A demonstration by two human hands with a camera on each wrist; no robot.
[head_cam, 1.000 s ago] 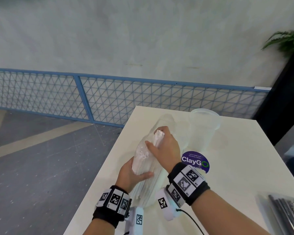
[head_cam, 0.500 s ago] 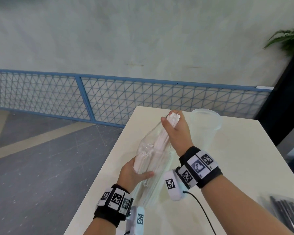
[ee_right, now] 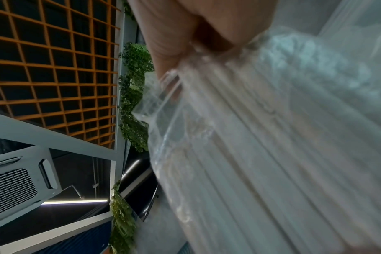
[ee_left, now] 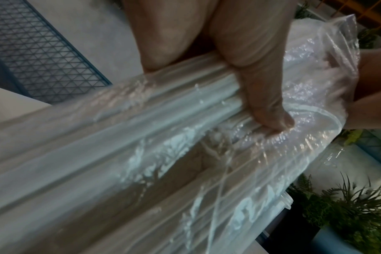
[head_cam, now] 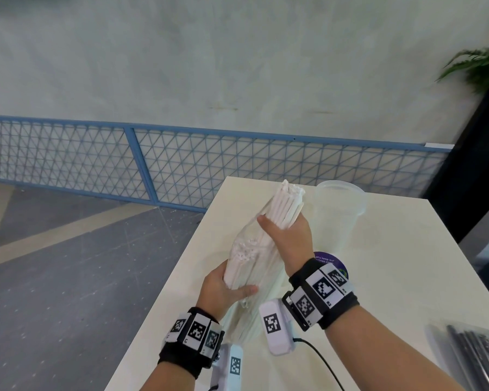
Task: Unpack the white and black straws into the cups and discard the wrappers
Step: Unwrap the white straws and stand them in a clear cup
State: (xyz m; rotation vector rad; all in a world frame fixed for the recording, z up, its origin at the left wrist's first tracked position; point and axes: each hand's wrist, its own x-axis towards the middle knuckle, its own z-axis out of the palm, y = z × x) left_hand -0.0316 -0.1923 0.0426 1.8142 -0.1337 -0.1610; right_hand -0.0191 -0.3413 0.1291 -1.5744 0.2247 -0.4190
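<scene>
My right hand (head_cam: 287,231) grips a bundle of white straws (head_cam: 287,203) and holds it partly out of the clear plastic wrapper (head_cam: 247,246). More white straws (head_cam: 242,266) stay inside the wrapper, which my left hand (head_cam: 226,289) grips near its lower part. In the left wrist view my thumb (ee_left: 265,103) presses on the wrapper (ee_left: 185,154) over the straws. The right wrist view shows the blurred straws (ee_right: 261,154) in the wrapper. A clear plastic cup (head_cam: 340,213) stands just right of the raised bundle. A pack of black straws (head_cam: 480,359) lies at the table's near right.
The white table (head_cam: 407,277) carries a round purple sticker (head_cam: 332,263) behind my right wrist. The table's left edge drops to a grey floor. A blue mesh railing (head_cam: 181,165) runs behind the table, and a plant (head_cam: 483,66) stands at the far right.
My right hand has drawn the bundle of white straws up and away out of the wrapper, toward the cup. The left hand has stayed gripping the wrapper.
</scene>
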